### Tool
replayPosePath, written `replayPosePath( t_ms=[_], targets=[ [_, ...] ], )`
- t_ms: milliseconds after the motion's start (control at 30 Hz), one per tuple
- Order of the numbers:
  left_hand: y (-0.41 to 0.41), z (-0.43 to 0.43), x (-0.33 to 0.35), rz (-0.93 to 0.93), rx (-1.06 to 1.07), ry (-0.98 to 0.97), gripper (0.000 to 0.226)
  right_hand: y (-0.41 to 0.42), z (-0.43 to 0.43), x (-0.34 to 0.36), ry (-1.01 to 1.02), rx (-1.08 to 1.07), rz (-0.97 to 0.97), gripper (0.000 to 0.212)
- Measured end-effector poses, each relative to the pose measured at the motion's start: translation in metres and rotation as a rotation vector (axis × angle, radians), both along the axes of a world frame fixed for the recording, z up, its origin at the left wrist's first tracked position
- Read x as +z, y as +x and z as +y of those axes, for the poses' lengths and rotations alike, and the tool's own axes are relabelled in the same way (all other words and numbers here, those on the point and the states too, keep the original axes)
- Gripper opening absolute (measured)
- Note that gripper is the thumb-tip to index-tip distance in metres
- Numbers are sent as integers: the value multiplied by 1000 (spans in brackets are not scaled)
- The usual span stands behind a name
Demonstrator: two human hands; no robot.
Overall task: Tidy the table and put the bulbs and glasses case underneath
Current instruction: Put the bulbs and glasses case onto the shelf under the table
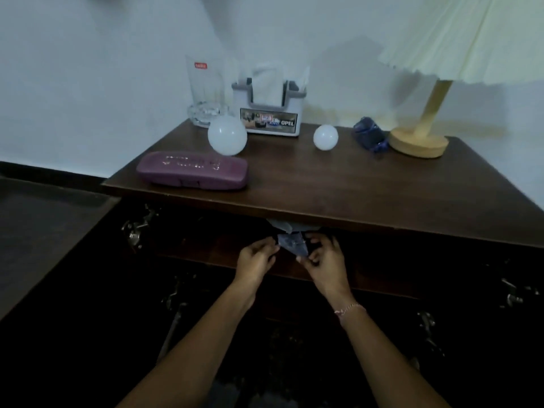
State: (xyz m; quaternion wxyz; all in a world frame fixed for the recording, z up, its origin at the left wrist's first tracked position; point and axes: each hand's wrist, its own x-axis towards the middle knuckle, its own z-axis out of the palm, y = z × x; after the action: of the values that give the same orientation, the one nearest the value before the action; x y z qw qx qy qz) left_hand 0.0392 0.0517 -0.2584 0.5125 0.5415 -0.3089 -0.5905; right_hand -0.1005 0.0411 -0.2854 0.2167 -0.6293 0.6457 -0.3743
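Observation:
On the dark wooden table (338,187) lie a purple glasses case (192,170) at the front left, a large white bulb (227,135) just behind it and a smaller white bulb (325,137) near the middle back. Below the table's front edge, my left hand (256,259) and my right hand (325,260) both hold a crumpled grey-blue cloth or bag (291,241) at the shelf underneath. My fingers are curled on it from both sides. Its upper part is hidden under the tabletop.
A clear glass (206,92) and a white tissue holder (269,110) stand at the back against the wall. A dark blue crumpled packet (369,134) lies beside a lamp base (418,142) at the back right. The space below is dark, with metal fittings (137,228).

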Motion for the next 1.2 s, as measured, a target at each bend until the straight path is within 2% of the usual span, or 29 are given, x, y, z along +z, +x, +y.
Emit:
replayPosePath(
  t_ms=[367, 467, 500, 567, 733, 867, 900, 967, 1067, 1200],
  targets=[
    [3, 1, 5, 37, -40, 69, 34, 1, 2, 3, 129, -71, -25, 26],
    [7, -1, 5, 95, -44, 100, 31, 1, 1, 6, 181, -82, -6, 11],
    [8, -2, 4, 113, -52, 113, 28, 1, 1, 6, 211, -86, -14, 18],
    [11, -5, 1, 149, -58, 133, 18, 2, 0, 4, 246, -97, -57, 28],
    [12, -7, 0, 214, -32, 160, 14, 3, -1, 4, 275, -139, -190, 15],
    [15, 5, 15, 244, -26, 164, 31, 5, 4, 20, 311, -127, -242, 24],
    [16, 9, 21, 244, -17, 167, 35, 5, 8, 24, 317, -121, -236, 20],
    [18, 20, 32, 235, 11, 164, 36, 6, 20, 32, 274, -130, -221, 12],
    [18, 45, 54, 187, 2, 140, 31, 12, 53, 47, 78, -116, -258, 22],
    [7, 91, 87, 89, -18, 12, 28, 24, 105, 78, -28, -58, -313, 29]
  ],
)
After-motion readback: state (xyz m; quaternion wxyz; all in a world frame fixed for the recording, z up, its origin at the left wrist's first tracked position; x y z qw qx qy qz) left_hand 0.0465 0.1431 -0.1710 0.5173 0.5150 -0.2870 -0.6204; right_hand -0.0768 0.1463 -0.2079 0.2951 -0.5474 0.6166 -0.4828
